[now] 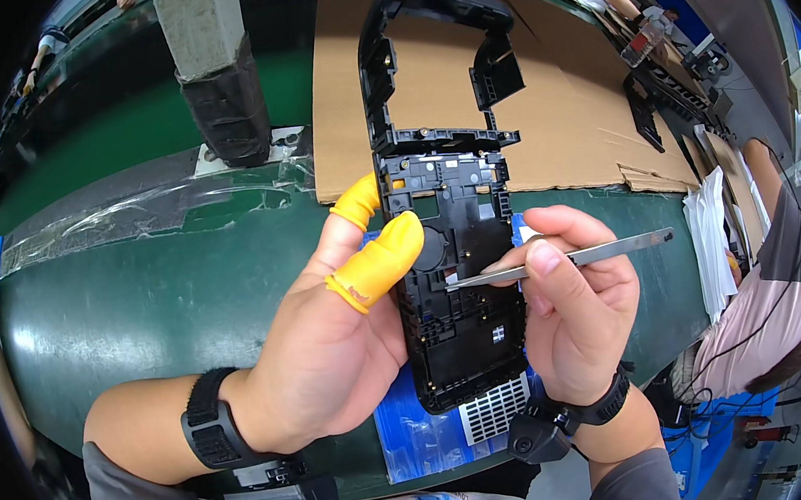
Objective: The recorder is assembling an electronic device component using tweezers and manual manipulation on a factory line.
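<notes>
A long black plastic housing frame (450, 216) is held upright in front of me, with a large opening in its upper part and ribs, small brass-coloured posts and pale patches lower down. My left hand (331, 324) grips its left edge, thumb in front. Yellow finger cots cover that thumb and one finger. In my right hand (579, 300) is a pair of metal tweezers (603, 252), pinched between thumb and fingers. Their tip meets a small whitish piece on the frame's middle; whether it is clamped cannot be made out.
Below the frame lies a blue plastic sheet (408, 432) with a white perforated label sheet (498, 412). Cardboard (329, 112) covers the far part of the green table (155, 303). A wrapped post (222, 94) rises at the back left. People work at the far right and right.
</notes>
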The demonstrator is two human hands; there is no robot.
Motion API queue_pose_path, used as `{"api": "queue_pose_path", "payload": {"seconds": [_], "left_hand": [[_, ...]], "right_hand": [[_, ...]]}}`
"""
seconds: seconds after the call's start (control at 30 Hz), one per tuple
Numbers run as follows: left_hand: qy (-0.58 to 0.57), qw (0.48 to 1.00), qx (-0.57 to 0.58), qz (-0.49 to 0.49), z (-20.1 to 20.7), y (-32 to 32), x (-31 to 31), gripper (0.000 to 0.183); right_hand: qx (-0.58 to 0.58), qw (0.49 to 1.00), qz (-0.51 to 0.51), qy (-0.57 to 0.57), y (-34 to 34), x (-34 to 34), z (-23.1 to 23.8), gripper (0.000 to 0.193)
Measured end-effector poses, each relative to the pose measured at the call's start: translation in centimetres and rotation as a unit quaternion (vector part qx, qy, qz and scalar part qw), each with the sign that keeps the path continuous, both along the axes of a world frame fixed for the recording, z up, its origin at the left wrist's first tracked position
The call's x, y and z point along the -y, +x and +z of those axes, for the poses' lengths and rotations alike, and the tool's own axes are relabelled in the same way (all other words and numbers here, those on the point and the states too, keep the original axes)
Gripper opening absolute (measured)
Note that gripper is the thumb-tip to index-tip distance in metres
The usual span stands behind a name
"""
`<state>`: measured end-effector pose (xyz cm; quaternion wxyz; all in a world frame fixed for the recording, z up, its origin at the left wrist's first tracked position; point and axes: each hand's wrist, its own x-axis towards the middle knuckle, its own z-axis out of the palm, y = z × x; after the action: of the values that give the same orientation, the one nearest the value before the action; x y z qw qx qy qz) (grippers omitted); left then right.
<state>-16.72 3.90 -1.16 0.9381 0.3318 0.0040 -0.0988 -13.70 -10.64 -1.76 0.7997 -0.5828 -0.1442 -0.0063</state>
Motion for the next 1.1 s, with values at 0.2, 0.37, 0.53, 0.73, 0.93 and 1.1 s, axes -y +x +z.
{"api": "queue_pose_path", "payload": {"seconds": [0.2, 0.37, 0.53, 0.73, 0.93, 1.1], "left_hand": [[-0.007, 1.000, 0.017, -0.003, -0.4, 0.1, -0.3, 0.040], [-0.046, 0.999, 0.004, -0.003, -0.1, 0.1, -0.4, 0.041], [0.048, 0.999, 0.010, -0.009, -0.6, -0.7, -0.5, 0.057], [0.202, 0.975, -0.086, -0.044, -0.3, -6.3, -5.5, 0.059], [0.248, 0.936, -0.123, 0.217, 1.6, -10.9, -14.1, 0.039], [0.233, 0.929, -0.078, 0.277, 0.2, -1.4, -21.2, 0.025]], "right_hand": [[0.039, 0.997, 0.064, 0.029, 0.5, 0.6, -0.7, 0.023], [-0.018, 0.991, 0.058, 0.120, 1.9, 1.9, -0.6, 0.022], [-0.028, 0.988, -0.036, 0.148, 3.7, 3.1, -0.4, 0.019], [-0.039, 0.982, -0.050, 0.176, 4.5, 5.6, 0.0, 0.018], [-0.054, 0.981, -0.041, 0.182, 4.0, 5.3, 0.8, 0.018], [-0.064, 0.983, -0.047, 0.163, 4.4, 5.2, 0.0, 0.018]]}}
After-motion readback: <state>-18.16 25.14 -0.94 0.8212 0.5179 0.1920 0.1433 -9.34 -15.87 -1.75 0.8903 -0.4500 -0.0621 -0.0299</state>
